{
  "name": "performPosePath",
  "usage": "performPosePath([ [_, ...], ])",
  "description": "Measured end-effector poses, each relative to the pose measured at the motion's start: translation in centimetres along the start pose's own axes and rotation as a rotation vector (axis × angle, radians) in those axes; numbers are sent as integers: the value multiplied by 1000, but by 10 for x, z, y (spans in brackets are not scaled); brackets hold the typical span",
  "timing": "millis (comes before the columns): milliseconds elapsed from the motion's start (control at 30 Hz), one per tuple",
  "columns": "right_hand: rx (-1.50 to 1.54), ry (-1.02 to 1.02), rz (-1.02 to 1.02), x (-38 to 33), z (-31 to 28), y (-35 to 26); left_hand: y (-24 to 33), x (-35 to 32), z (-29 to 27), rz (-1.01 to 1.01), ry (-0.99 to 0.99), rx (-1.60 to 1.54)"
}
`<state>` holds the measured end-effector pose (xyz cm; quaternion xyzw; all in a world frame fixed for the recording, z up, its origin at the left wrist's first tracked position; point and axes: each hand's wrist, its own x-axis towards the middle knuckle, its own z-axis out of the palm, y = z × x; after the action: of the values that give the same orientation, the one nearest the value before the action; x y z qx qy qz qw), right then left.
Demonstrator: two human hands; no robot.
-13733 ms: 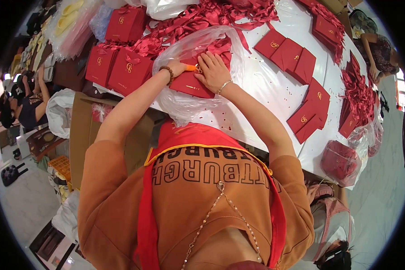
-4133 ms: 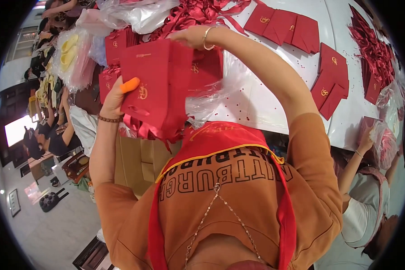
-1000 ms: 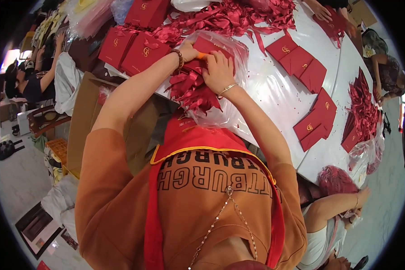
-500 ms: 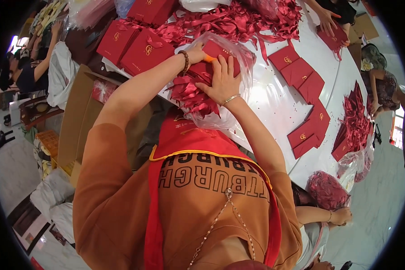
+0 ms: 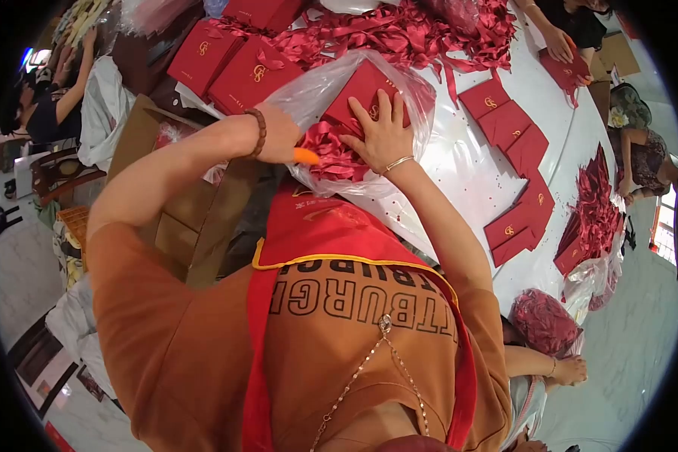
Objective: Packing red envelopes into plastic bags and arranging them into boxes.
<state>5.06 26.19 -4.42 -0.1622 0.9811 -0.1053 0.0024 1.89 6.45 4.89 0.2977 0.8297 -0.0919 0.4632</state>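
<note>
Head view: pressing down with splayed right hand (image 5: 384, 135), gripping nothing, on red gift bags (image 5: 361, 84) within clear plastic bag (image 5: 305, 92), apparently to steady them. Crooking left hand (image 5: 276, 135), orange finger cover (image 5: 306, 156) foremost, at the plastic's left edge; cannot tell whether pinching. Next, with ribbons (image 5: 334, 157) turned bodyward, perhaps clear of the palm; farther right on white table (image 5: 459, 181), overlapping fanned bags (image 5: 525, 154), perhaps saving room.

Head fisheye — worn on head | looks down | near left hand (image 5: 277, 134), right hand (image 5: 385, 137)
</note>
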Motion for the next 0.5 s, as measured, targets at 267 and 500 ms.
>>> performPosePath([
  [267, -76, -4, 19, -3, -3, -2, 34, -20, -61, 198, 481, 174],
  [500, -9, -57, 73, -1, -4, 0, 39, 115, -30, 519, 958, -1075],
])
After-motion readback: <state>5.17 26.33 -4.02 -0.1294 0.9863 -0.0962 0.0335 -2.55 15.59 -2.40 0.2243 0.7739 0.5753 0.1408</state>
